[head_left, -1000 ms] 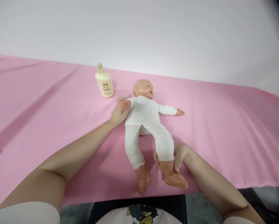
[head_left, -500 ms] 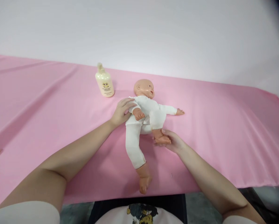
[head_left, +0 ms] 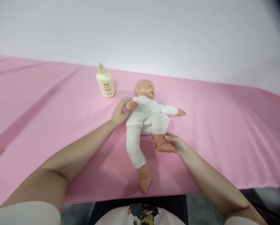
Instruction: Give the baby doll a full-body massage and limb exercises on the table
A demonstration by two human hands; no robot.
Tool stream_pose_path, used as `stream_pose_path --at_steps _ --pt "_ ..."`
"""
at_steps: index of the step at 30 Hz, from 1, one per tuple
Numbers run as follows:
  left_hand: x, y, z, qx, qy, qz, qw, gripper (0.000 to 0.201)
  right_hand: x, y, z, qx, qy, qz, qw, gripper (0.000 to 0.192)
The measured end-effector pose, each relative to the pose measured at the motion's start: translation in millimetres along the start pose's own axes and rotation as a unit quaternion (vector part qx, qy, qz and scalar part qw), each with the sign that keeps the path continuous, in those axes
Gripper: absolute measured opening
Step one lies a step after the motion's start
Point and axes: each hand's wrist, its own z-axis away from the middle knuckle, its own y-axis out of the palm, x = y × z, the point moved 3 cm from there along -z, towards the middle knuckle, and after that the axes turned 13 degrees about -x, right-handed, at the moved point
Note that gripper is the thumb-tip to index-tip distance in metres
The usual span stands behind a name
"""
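Note:
A baby doll (head_left: 143, 111) in a white cloth suit lies on its back, its head toward the far side and turned to the right. My left hand (head_left: 120, 111) is closed around the doll's arm (head_left: 132, 105) on the left; the small hand sticks out past my fingers. Around the ankle of the bent leg is my right hand (head_left: 176, 144), its thumb at the near side and other fingers partly hidden behind the doll's foot (head_left: 163, 145). The other leg (head_left: 135, 147) stretches toward me, and the other arm (head_left: 169, 110) points right.
A cream pump bottle (head_left: 106, 84) stands upright to the left of the doll's head. Pink cloth (head_left: 219, 131) covers the table, with a white surface (head_left: 140, 34) behind it. A small brownish piece (head_left: 0, 153) lies at the far left.
The doll's left-side arm has moved outward, up and to the left, with my left hand. Its bent leg has come down slightly toward me and to the right in my right hand.

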Motion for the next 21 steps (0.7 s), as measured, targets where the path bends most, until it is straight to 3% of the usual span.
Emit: stream_pose_path --at_steps 6,10,16,21 --pt "26.0 3.8 1.0 -0.048 -0.100 0.032 0.993 0.042 -0.4 8.5 7.7 0.149 0.051 0.030 0.987 0.051" --pt "38.0 5.9 2.6 -0.081 -0.141 0.065 0.985 0.042 -6.7 2.7 8.1 0.201 0.075 0.081 0.973 0.054" --pt "35.4 3.3 0.5 -0.143 -0.207 0.128 0.959 0.050 -22.3 -8.1 6.9 0.166 0.133 0.186 0.959 0.048" --pt "42.4 2.7 1.9 -0.173 -0.286 0.176 0.926 0.052 -23.2 -6.8 8.4 0.148 0.132 0.224 0.954 0.049"
